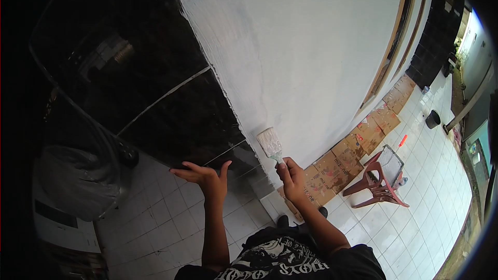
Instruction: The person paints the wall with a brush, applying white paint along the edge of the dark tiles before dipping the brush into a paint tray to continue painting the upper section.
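My right hand point(293, 180) is closed around the handle of a paintbrush point(270, 143). Its wide, paint-coated bristles point up and lie over the lower part of the white wall point(311, 62), close to the border with the black tiles. My left hand point(206, 177) is raised with the fingers spread and nothing in it, in front of the black tiled wall point(161, 72). Greyish, streaky brush marks show on the white wall along the tile edge.
Flattened cardboard point(332, 176) covers the floor along the wall's foot. On the right, a reddish-brown plastic chair point(376, 184) stands by a paint tray point(390, 163) and an orange-handled tool point(403, 140). A black bucket point(432, 119) is farther off. Plastic sheeting point(78, 176) drapes something at left.
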`<action>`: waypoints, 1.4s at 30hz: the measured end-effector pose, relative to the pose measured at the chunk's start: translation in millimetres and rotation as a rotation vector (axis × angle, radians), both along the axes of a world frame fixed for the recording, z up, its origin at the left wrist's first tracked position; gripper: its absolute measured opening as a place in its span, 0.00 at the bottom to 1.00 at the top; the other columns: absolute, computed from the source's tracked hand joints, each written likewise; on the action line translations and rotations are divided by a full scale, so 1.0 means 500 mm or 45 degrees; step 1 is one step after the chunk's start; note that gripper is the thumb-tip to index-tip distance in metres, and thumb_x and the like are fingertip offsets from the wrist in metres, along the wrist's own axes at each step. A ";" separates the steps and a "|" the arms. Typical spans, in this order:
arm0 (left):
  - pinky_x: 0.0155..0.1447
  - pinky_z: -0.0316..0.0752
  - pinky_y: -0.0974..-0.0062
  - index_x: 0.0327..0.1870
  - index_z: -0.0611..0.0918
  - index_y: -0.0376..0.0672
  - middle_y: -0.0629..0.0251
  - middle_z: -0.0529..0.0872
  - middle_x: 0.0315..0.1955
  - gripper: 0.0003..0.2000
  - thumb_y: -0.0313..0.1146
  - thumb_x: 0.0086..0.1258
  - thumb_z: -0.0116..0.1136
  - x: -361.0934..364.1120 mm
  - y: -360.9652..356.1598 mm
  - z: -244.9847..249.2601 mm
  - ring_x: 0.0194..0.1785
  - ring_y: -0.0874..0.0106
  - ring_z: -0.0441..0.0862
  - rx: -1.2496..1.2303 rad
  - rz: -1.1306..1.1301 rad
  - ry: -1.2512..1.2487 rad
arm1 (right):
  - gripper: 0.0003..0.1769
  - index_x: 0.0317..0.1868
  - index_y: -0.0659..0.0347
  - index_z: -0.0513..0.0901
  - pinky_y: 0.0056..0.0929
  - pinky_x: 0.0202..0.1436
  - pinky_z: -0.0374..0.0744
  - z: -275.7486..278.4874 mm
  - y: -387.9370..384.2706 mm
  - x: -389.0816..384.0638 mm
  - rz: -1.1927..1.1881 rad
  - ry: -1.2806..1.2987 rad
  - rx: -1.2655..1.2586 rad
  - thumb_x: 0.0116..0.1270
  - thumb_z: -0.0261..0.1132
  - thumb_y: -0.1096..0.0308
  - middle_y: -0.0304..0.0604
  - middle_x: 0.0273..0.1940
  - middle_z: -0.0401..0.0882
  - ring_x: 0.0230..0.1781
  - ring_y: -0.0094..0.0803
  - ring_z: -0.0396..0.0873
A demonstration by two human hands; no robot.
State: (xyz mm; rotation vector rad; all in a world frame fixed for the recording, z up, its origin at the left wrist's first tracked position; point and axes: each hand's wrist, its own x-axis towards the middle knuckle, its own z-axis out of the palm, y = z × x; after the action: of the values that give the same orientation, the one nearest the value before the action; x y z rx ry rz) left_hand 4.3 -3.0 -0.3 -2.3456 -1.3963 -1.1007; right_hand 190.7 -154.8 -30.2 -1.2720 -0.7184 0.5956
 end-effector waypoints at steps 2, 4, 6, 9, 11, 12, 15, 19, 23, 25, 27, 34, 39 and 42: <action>0.70 0.29 0.20 0.73 0.17 0.34 0.22 0.07 0.66 0.70 0.66 0.63 0.65 0.000 0.001 -0.001 0.72 0.23 0.09 0.011 0.007 0.003 | 0.15 0.39 0.64 0.79 0.23 0.28 0.63 0.032 0.031 0.001 0.039 0.048 0.082 0.80 0.56 0.60 0.30 0.22 0.70 0.23 0.17 0.64; 0.70 0.30 0.21 0.74 0.17 0.36 0.24 0.07 0.67 0.71 0.67 0.61 0.66 0.000 0.004 -0.006 0.73 0.24 0.10 0.013 0.024 -0.004 | 0.15 0.39 0.63 0.79 0.22 0.28 0.62 0.041 0.054 0.000 0.073 0.027 0.170 0.80 0.56 0.61 0.29 0.23 0.70 0.24 0.16 0.63; 0.71 0.30 0.21 0.74 0.17 0.39 0.27 0.07 0.68 0.71 0.68 0.60 0.66 -0.001 0.006 -0.010 0.74 0.26 0.10 0.018 0.045 -0.014 | 0.15 0.41 0.62 0.78 0.19 0.29 0.59 0.018 0.064 -0.001 0.115 0.015 0.157 0.82 0.55 0.59 0.26 0.25 0.66 0.25 0.14 0.59; 0.71 0.31 0.21 0.74 0.16 0.39 0.26 0.07 0.68 0.72 0.68 0.59 0.67 0.000 0.008 -0.013 0.74 0.26 0.10 0.005 0.035 -0.027 | 0.15 0.40 0.62 0.77 0.19 0.28 0.59 -0.055 0.048 -0.006 0.135 0.090 0.068 0.81 0.55 0.58 0.26 0.25 0.66 0.24 0.14 0.59; 0.71 0.31 0.21 0.74 0.16 0.39 0.26 0.07 0.68 0.72 0.67 0.59 0.67 0.000 0.005 -0.009 0.73 0.26 0.09 0.002 0.038 -0.015 | 0.15 0.40 0.62 0.77 0.19 0.27 0.59 -0.104 0.025 -0.011 0.141 0.173 -0.040 0.81 0.55 0.59 0.26 0.24 0.65 0.24 0.14 0.58; 0.71 0.31 0.21 0.74 0.16 0.39 0.26 0.07 0.68 0.72 0.67 0.59 0.67 -0.001 0.004 -0.008 0.73 0.26 0.09 0.000 0.038 -0.015 | 0.15 0.40 0.62 0.77 0.19 0.27 0.59 -0.128 0.011 -0.013 0.141 0.172 -0.042 0.81 0.55 0.59 0.26 0.24 0.65 0.24 0.14 0.58; 0.70 0.30 0.19 0.73 0.16 0.35 0.23 0.06 0.66 0.70 0.67 0.62 0.65 0.001 0.004 -0.004 0.72 0.22 0.09 -0.001 0.020 0.009 | 0.15 0.38 0.62 0.80 0.21 0.27 0.61 -0.151 -0.006 -0.012 0.069 0.127 -0.123 0.80 0.56 0.59 0.27 0.22 0.68 0.23 0.15 0.62; 0.70 0.30 0.19 0.73 0.17 0.35 0.23 0.07 0.66 0.70 0.66 0.62 0.65 0.001 0.002 -0.006 0.72 0.22 0.09 -0.014 0.019 0.000 | 0.15 0.40 0.62 0.79 0.21 0.27 0.60 -0.015 0.000 -0.012 0.097 0.186 0.050 0.81 0.55 0.60 0.27 0.23 0.67 0.23 0.15 0.60; 0.70 0.30 0.19 0.73 0.17 0.35 0.23 0.07 0.66 0.70 0.66 0.63 0.65 0.000 0.003 -0.007 0.71 0.22 0.09 -0.009 0.012 0.004 | 0.15 0.40 0.61 0.78 0.19 0.25 0.56 0.155 0.039 -0.001 0.201 0.152 0.253 0.81 0.55 0.58 0.25 0.24 0.64 0.22 0.13 0.56; 0.69 0.30 0.19 0.73 0.17 0.35 0.23 0.07 0.66 0.70 0.67 0.63 0.65 -0.001 0.005 -0.009 0.72 0.22 0.09 -0.003 0.005 -0.001 | 0.15 0.40 0.61 0.78 0.19 0.25 0.56 0.187 0.062 0.004 0.216 0.126 0.261 0.81 0.55 0.58 0.25 0.24 0.64 0.22 0.13 0.56; 0.69 0.30 0.19 0.73 0.17 0.35 0.23 0.07 0.66 0.70 0.67 0.63 0.65 -0.002 0.004 -0.008 0.72 0.22 0.09 0.006 0.000 -0.011 | 0.16 0.40 0.61 0.78 0.19 0.25 0.56 0.186 0.078 0.007 0.237 0.094 0.270 0.82 0.55 0.57 0.25 0.23 0.64 0.22 0.13 0.57; 0.71 0.27 0.23 0.74 0.16 0.38 0.27 0.05 0.67 0.71 0.67 0.61 0.66 -0.002 0.004 -0.015 0.73 0.27 0.07 -0.017 0.024 -0.017 | 0.16 0.40 0.63 0.79 0.21 0.27 0.60 0.015 0.022 -0.011 0.213 0.203 0.026 0.82 0.55 0.60 0.27 0.23 0.67 0.23 0.14 0.60; 0.71 0.28 0.22 0.74 0.17 0.37 0.27 0.06 0.67 0.71 0.67 0.61 0.66 0.003 0.003 -0.012 0.73 0.28 0.08 -0.053 0.029 -0.033 | 0.17 0.39 0.63 0.79 0.20 0.27 0.61 -0.009 -0.004 -0.022 0.106 0.170 -0.045 0.81 0.56 0.57 0.27 0.23 0.68 0.23 0.15 0.62; 0.69 0.28 0.20 0.73 0.16 0.36 0.23 0.06 0.66 0.69 0.68 0.63 0.62 -0.001 0.004 -0.012 0.72 0.24 0.08 -0.024 0.007 -0.003 | 0.16 0.40 0.63 0.79 0.20 0.27 0.60 0.099 0.007 -0.018 0.121 0.155 0.087 0.82 0.55 0.59 0.27 0.23 0.67 0.23 0.15 0.60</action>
State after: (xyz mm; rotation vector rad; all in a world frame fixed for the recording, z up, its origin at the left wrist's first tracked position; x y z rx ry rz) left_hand 3.8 -1.3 -6.2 -2.3533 -1.4189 -1.0937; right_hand 181.5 -151.3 19.4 -1.1332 -0.6953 0.7139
